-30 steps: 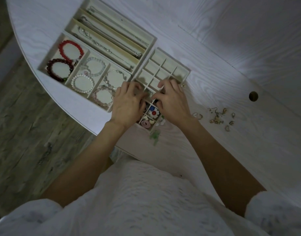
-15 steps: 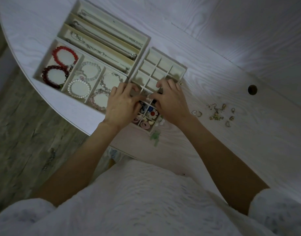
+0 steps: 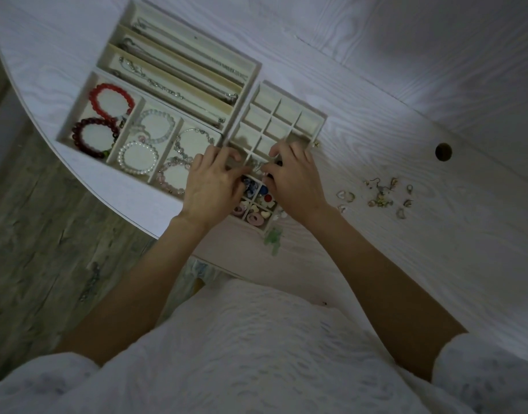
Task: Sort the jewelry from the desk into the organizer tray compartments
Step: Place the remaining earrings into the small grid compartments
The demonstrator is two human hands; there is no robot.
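Pale wood-grain desk [image 3: 406, 85], seen from above by a seated person in a white top. At nine o'clock, a bracelet tray [image 3: 77, 115] holds bead bracelets: red [image 3: 112, 100], dark red [image 3: 94, 137], and white [image 3: 137, 156] among them. At eleven o'clock, a tray of long slots [image 3: 250, 70] holds chains. At centre sits a grid tray [image 3: 316, 127] of small square cells; its far cells look empty, and its near cells hold small coloured pieces.

Both hands meet over the grid's middle cells. Left hand [image 3: 210, 189]: fingers curled down into the cells, thumb toward the other hand. Right hand [image 3: 295, 180]: fingers bent, tips close to the left thumb. Something small and pale shows between them, but I cannot tell whether either hand pinches it.

At three o'clock, a loose scatter of earrings [image 3: 382, 195] still lies on the desk, well apart from the trays. A green piece [image 3: 274, 237] lies just beside the grid's near corner.

Risk, as I judge it: a tiny piece could slip from crowded fingertips into the wrong cell, or a wrist could nudge the green piece off the near edge.
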